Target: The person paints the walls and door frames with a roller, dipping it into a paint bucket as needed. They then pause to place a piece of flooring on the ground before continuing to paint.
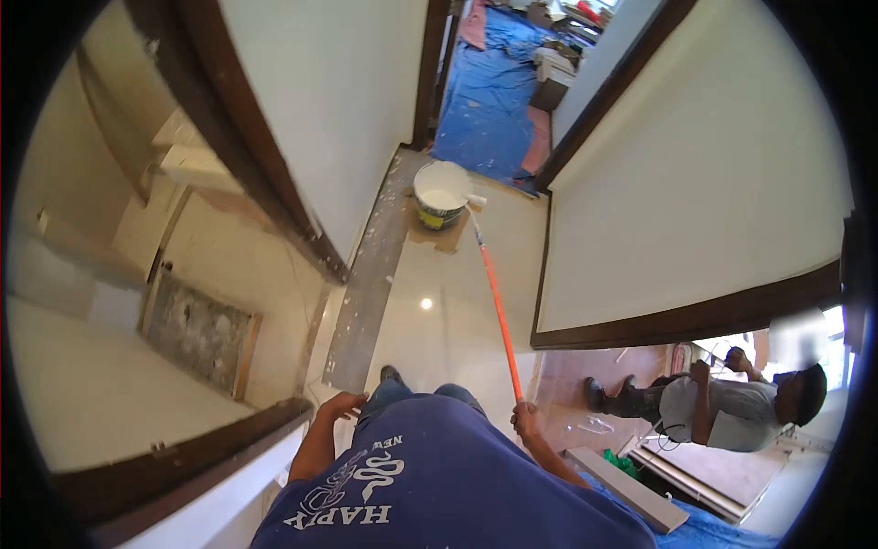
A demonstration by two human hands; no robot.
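My right hand (527, 421) is closed around the lower end of a long orange pole (498, 311). This pole belongs to a paint roller, whose pale roller head (476, 199) is at the right rim of a paint bucket (439, 218). White paint (443, 185) shows inside the bucket, which stands on a brown sheet (448, 242) on the floor. Beside my left thigh, my left hand (343, 405) hangs with loosely parted fingers and holds nothing.
A grey strip (361, 325) runs along the left wall. Beyond the bucket, a blue tarp (485, 101) covers the doorway floor, with boxes (551, 78) along its right side. Another person (722, 412) stands at the right beyond an opening, near long boards (631, 489).
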